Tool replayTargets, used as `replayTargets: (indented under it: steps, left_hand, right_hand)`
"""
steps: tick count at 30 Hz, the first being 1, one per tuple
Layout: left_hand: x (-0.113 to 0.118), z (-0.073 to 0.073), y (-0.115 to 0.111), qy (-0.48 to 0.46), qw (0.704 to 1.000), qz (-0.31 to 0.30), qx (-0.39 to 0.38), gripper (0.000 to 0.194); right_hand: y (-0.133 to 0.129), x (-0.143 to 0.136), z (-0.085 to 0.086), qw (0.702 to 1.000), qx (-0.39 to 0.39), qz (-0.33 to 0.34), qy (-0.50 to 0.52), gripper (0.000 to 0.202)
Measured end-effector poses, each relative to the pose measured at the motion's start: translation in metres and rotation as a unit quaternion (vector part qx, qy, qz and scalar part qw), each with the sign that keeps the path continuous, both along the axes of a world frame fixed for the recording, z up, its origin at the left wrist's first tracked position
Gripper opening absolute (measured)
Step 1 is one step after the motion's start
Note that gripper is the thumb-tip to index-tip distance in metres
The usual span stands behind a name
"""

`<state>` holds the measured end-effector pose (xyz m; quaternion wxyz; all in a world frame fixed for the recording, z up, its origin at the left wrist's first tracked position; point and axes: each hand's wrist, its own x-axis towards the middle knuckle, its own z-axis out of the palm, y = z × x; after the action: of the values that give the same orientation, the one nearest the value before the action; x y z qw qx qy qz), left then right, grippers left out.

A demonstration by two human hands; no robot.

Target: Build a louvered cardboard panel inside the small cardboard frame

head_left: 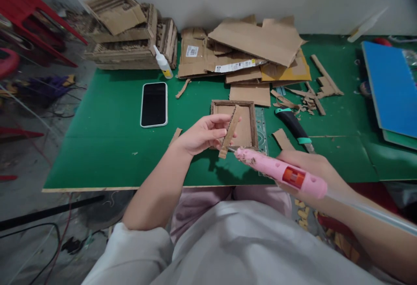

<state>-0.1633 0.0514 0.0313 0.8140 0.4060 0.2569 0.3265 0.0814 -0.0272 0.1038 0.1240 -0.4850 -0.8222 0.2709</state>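
Observation:
My left hand (208, 134) pinches a narrow cardboard strip (232, 127), held slanted above the table. Below it lies a shallow square cardboard tray (254, 122) with layered edges, partly covered by the hand. In my right hand (304, 163) is a pink hot glue gun (263, 162), its nozzle at the lower end of the strip. A clear glue stick (368, 212) runs out of the gun's rear. Most of my right fingers are hidden behind the gun. A clear plastic ruler (261, 124) shows beside the tray.
A black and teal utility knife (293, 125) and cardboard scraps (314, 98) lie to the right. At left are a phone (154, 104) and a glue bottle (163, 63). Cardboard boxes (130, 54) and flat sheets (254, 41) line the back; a blue board (391, 85) sits far right.

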Motion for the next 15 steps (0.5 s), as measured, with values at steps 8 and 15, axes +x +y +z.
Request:
replayTargets:
  steps: [8,15]
  left_hand:
    - [-0.0001,-0.0001,-0.0002,-0.004,1.0,0.002,-0.004,0.051]
    - [-0.0002,-0.0004,0.0003,-0.022,1.0,-0.007,-0.007,0.046]
  right_hand:
    - [-0.0035,-0.0037,0.0032,1.0,-0.004,0.016,0.005,0.02]
    - [-0.0023,-0.0028,0.0083,0.999,-0.007,0.039,-0.015,0.019]
